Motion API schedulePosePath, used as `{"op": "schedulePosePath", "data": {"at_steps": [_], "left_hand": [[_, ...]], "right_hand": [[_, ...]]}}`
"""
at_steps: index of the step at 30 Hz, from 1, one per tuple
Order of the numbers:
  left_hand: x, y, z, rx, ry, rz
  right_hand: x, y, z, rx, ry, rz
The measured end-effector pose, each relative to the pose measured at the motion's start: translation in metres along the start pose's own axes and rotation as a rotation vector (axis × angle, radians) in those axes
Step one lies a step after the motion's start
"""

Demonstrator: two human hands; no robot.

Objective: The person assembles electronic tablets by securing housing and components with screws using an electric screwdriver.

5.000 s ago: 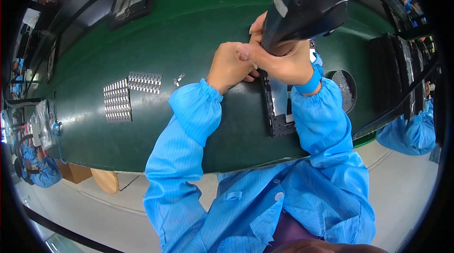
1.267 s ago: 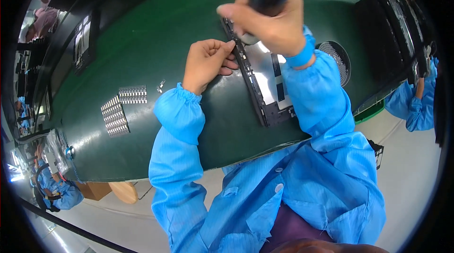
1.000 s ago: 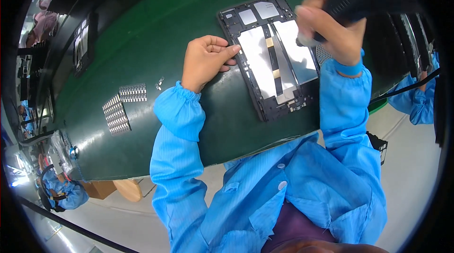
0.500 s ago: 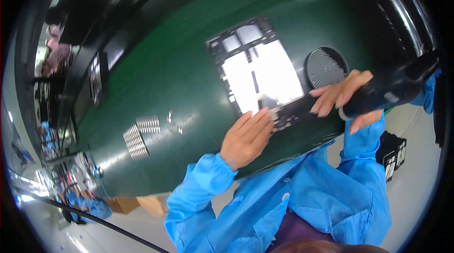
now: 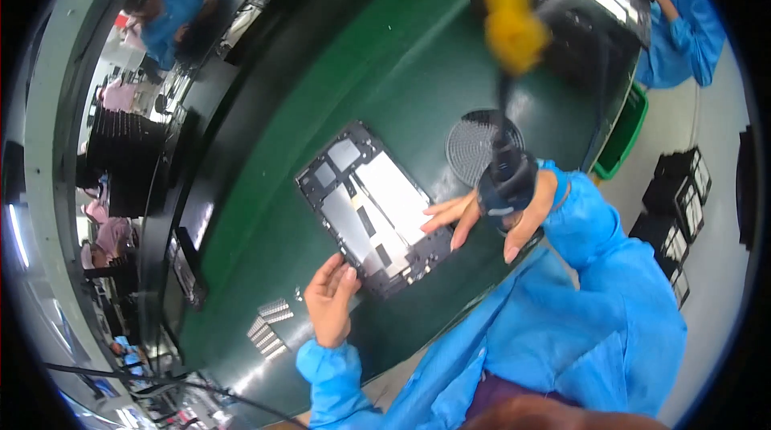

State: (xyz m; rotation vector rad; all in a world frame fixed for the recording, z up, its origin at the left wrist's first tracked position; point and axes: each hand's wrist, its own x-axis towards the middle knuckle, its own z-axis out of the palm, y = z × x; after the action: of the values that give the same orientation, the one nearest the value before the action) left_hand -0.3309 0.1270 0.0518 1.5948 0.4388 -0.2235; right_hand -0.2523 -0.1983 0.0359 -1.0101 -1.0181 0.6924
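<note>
Since the frame half a second earlier, both hands have shifted: the left hand is now sitting at the lower corner of the tablet chassis rather than over its edge, and the right hand is lying at the opposite side.

Tablet chassis: a dark rectangular frame with pale metal panels inside, lying flat and diagonal on the green work surface. The left hand's fingertips are touching its lower corner, fingers loosely curled and gripping nothing. The right hand's fingers are spread open with the tips resting on the chassis's right edge; a black power screwdriver is sitting in the palm, its cable running up toward a yellow hanging fitting.

Just beyond the right hand a round mesh dish is lying on the surface. Near the left hand, rows of small silver parts are lying well apart from the chassis.

Room: other people in blue coats are working at neighbouring benches; stacked black trays are standing on the floor at the right.
</note>
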Motion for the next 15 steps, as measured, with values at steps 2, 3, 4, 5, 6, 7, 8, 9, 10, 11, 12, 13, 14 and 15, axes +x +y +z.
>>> {"op": "schedulePosePath", "data": {"at_steps": [2, 3, 4, 5, 6, 7, 8, 9, 10, 11, 12, 13, 14, 15], "left_hand": [[0.002, 0.005, -0.004, 0.02, 0.009, -0.049], [0.006, 0.006, -0.003, -0.034, -0.023, -0.045], [0.009, 0.007, -0.002, -0.086, -0.059, -0.039], [0.009, 0.006, -0.003, -0.084, -0.076, -0.053], [0.009, 0.003, -0.007, -0.084, -0.082, -0.05], [0.011, -0.001, -0.01, -0.159, -0.1, -0.07], [0.014, -0.004, -0.012, -0.233, -0.117, -0.089], [0.017, -0.006, -0.014, -0.227, -0.135, -0.084], [0.022, -0.006, -0.015, -0.242, -0.253, -0.142], [0.027, -0.004, -0.013, -0.252, -0.371, -0.202], [0.027, -0.002, -0.005, -0.24, -0.387, -0.199], [0.023, -0.002, 0.005, -0.224, -0.315, -0.118], [0.023, -0.003, 0.014, -0.21, -0.245, -0.039], [0.025, -0.006, 0.013, -0.234, -0.244, -0.028]], "right_hand": [[0.003, -0.002, 0.006, 0.234, 0.087, 0.226], [0.005, -0.001, 0.005, 0.213, 0.075, 0.22], [0.008, 0.002, 0.005, 0.211, 0.075, 0.221], [0.011, 0.005, 0.006, 0.188, 0.044, 0.178], [0.014, 0.007, 0.006, 0.165, 0.016, 0.135], [0.016, 0.004, 0.006, 0.159, -0.004, 0.122], [0.016, 0.005, 0.006, 0.147, 0.01, 0.118], [0.016, 0.007, 0.005, 0.164, -0.011, 0.12], [0.015, 0.005, 0.005, 0.177, -0.02, 0.124], [0.016, 0.0, 0.004, 0.154, -0.024, 0.125], [0.018, 0.0, 0.004, 0.127, -0.033, 0.104], [0.019, -0.002, 0.006, 0.115, -0.021, 0.124], [0.018, -0.002, 0.007, 0.105, -0.009, 0.148], [0.017, 0.001, 0.006, 0.064, 0.018, 0.14]]}}
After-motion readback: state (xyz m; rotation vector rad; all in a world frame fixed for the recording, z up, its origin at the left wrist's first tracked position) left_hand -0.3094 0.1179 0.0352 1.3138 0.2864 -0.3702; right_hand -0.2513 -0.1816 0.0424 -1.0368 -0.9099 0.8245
